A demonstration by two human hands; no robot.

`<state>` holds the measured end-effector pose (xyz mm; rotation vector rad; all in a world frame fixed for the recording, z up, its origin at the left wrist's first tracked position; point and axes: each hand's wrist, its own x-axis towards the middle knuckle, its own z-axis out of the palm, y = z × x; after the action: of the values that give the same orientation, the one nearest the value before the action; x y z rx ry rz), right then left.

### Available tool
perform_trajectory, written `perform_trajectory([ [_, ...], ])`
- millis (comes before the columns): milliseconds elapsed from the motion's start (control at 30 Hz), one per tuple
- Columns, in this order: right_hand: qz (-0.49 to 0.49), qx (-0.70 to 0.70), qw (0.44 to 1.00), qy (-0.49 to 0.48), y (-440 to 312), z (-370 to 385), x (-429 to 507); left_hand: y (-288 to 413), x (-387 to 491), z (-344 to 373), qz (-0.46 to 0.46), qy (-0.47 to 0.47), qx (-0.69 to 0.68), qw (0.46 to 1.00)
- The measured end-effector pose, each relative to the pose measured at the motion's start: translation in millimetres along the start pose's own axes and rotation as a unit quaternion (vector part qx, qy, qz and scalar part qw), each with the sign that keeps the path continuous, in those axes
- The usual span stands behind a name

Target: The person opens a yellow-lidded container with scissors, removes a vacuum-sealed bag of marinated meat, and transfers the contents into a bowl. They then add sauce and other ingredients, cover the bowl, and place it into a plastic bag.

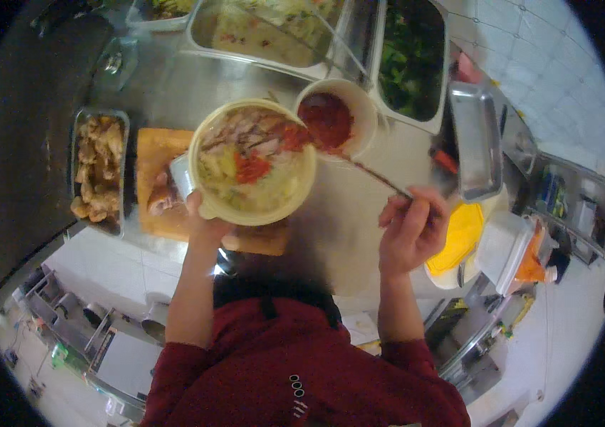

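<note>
My left hand point(209, 221) holds a round pale-yellow bowl point(310, 179) by its lower left rim. In the bowl are sliced meat, pale vegetables in liquid and a patch of red sauce point(252, 166). A long-handled spoon point(382, 178) is gripped in my right hand point(414, 224); its far end, with red sauce on it, is over the bowl's right side. Right behind the bowl stands a white tub point(365, 125) with more red sauce. Under and left of the bowl lies an orange cutting board point(161, 144) with a piece of meat point(163, 200) on it.
A metal tray of cooked meat pieces point(99, 165) stands at the left. Behind are a pan of pale vegetables in liquid point(275, 32) and a pan of leafy greens point(412, 58). On the right are an empty metal pan point(477, 141), a yellow lid point(456, 237) and a white container point(502, 251).
</note>
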<state>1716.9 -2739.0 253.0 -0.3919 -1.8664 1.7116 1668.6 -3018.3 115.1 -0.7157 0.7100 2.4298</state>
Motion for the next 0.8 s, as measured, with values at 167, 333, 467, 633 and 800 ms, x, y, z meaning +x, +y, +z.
perform_trajectory([
  [167, 0.046, -0.140, 0.989, 0.013, 50.6, -1.8, 37.6, 3.2, 5.5, -2.0, 0.035, -0.052, 0.017, 0.998],
  [333, -0.039, -0.263, 0.956, -0.127, 83.3, 9.2, 63.9, 3.9, 14.3, -10.3, 0.033, -0.047, 0.011, 0.998],
  [467, -0.002, -0.225, 0.965, -0.133, 91.5, 6.0, 74.3, 0.9, 22.1, -4.3, 0.044, 0.009, 0.053, 0.998],
  [633, 0.185, -0.100, 0.976, -0.057, 83.0, -18.7, 84.0, -4.5, 38.3, 9.4, 0.043, -0.030, 0.040, 0.998],
  [800, 0.287, 0.047, 0.955, 0.059, 81.3, -48.9, 100.5, -15.1, 59.2, 55.4, 0.065, 0.035, 0.074, 0.994],
])
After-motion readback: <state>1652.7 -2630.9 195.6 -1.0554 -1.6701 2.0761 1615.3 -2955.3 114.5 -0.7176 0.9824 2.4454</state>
